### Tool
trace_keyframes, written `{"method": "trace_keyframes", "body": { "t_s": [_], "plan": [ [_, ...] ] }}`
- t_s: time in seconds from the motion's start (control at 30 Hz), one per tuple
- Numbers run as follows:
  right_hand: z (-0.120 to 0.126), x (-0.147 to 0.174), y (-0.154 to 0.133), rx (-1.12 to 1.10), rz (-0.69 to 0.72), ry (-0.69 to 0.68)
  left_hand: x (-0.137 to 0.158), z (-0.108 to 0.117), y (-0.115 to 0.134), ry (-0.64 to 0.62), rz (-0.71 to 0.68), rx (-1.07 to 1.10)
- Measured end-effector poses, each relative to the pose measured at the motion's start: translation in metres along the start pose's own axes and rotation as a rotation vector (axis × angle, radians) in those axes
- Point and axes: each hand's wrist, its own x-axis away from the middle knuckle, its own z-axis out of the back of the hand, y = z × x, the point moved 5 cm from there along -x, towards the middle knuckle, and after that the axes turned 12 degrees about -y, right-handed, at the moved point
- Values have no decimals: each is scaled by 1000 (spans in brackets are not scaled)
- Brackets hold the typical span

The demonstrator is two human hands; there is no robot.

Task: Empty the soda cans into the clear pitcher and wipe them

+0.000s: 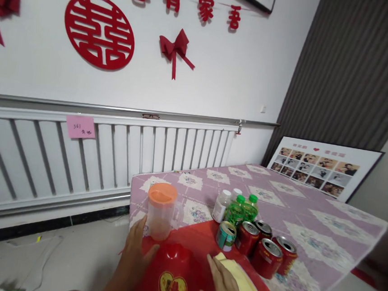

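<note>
A glossy red tray point(150, 275) with a wavy rim and a gold heart print lies on a red cloth at the table's near edge. At the tray's left side is my left hand point(133, 255), fingers stretched out and thumb apart, by a clear pitcher point(159, 221) with an orange lid. My right hand point(225, 284) is on the opposite side, its fingers extended along the tray's edge and thumb spread. A folded yellow cloth point(249, 286) lies beside and partly under that hand. Whether either palm presses on the tray is hard to see.
Right of the tray stand several red cans point(267, 258), a teal can point(226, 235), green-capped bottles point(237, 210) and white-capped bottles point(221, 206). A floral tablecloth point(218, 177) covers the table. Behind are a white radiator point(126, 144) and a leaning photo board point(324, 168).
</note>
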Motion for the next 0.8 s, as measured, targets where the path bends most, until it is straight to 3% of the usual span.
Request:
{"method": "trace_keyframes", "body": {
  "t_s": [0.1,0.2,0.33,0.4,0.53,0.63,0.8],
  "plan": [
    [10,-9,-5,-94,10,14,10,4,-14,54,4,-30],
    [15,-20,-9,-201,-43,-52,26,7,-48,94,-1,-130],
    [22,-40,-12,-386,-95,-105,47,20,-125,76,85,-347],
    [25,-54,-13,-496,-97,-111,56,31,-169,27,194,-465],
    [31,-93,-19,-721,-55,-92,70,44,-237,-187,469,-565],
    [29,-124,-23,-825,-67,-80,73,41,-255,-274,505,-524],
    [20,-166,-32,-885,-57,-55,71,31,-253,-267,464,-465]
  ]
}}
